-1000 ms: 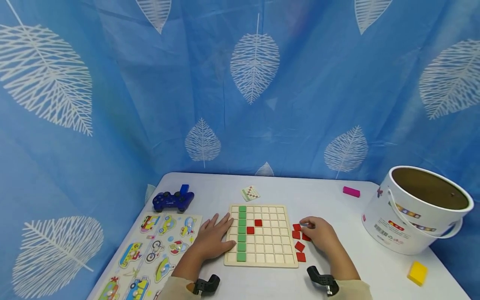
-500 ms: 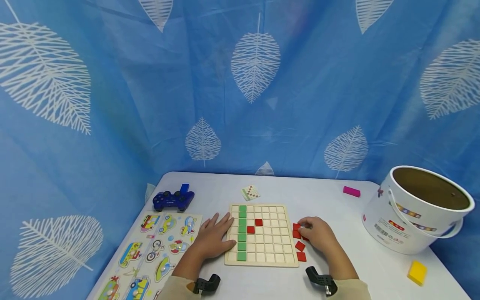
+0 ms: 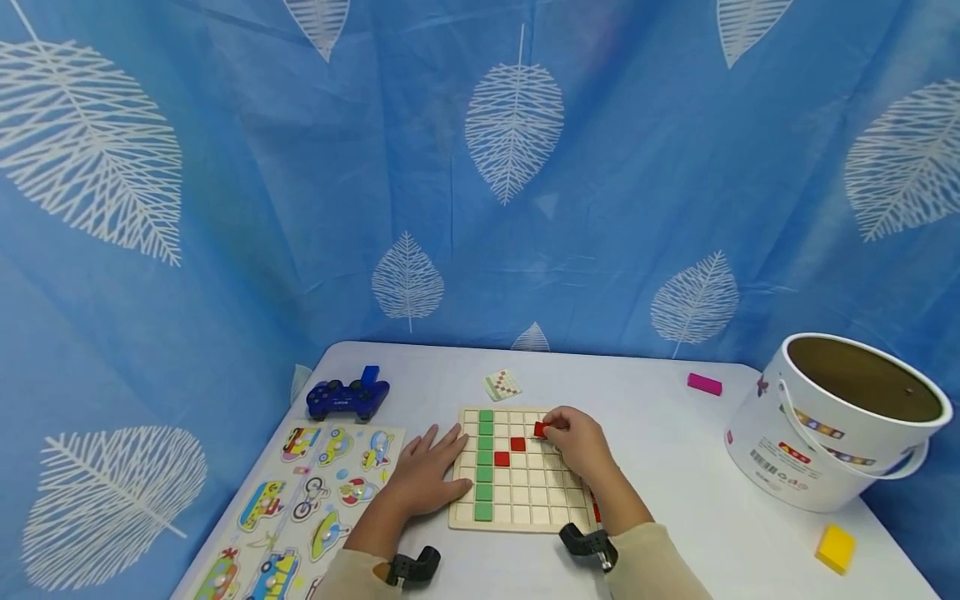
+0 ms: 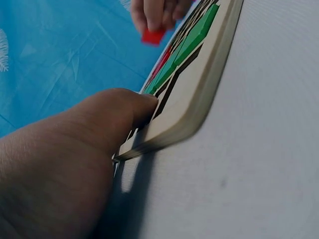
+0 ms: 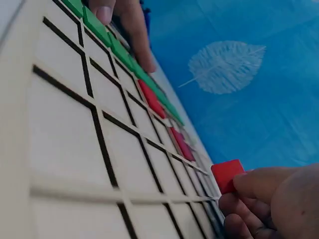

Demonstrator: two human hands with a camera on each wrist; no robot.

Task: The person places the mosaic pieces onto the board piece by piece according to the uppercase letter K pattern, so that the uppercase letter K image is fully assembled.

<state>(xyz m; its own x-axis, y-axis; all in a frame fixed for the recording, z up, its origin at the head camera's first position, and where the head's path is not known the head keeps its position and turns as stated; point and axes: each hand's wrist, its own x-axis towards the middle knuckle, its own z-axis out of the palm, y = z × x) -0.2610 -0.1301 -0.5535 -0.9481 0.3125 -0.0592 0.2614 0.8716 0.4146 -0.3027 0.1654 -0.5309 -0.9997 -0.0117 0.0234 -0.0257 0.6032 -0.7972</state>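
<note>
Our right hand (image 3: 576, 444) pinches a small red square tile (image 3: 540, 429) at its fingertips and holds it over the upper right part of the pale wooden grid board (image 3: 525, 500), which sits at the lower centre of the head view. Our left hand (image 3: 423, 479) lies flat with its fingers straight, resting on the board's left edge beside the column of green square tiles (image 3: 483, 467). We also see two red tiles set in the grid (image 3: 509, 451) just left of the held one.
</note>
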